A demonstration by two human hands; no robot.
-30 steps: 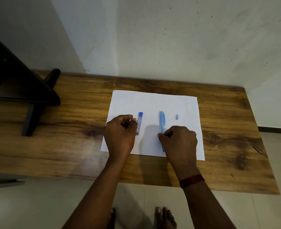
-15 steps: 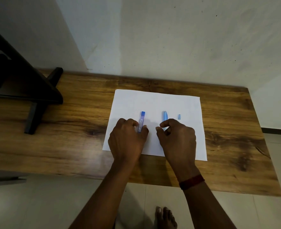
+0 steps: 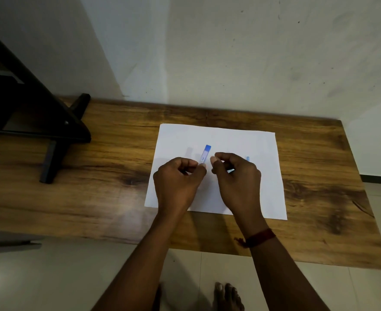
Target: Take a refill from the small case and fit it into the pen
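Your left hand (image 3: 178,182) pinched the blue lead case (image 3: 205,153) above the white paper (image 3: 263,176); its long axis pointed away and slightly right. Your right hand (image 3: 236,178) gripped, it seemed, the blue pen (image 3: 230,170), mostly hidden.

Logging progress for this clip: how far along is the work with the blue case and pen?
Both pieces are already off the paper. The left hand pinches the blue case; the right hand holds the pen. The case looks unopened, and the small blue cap lies untouched.
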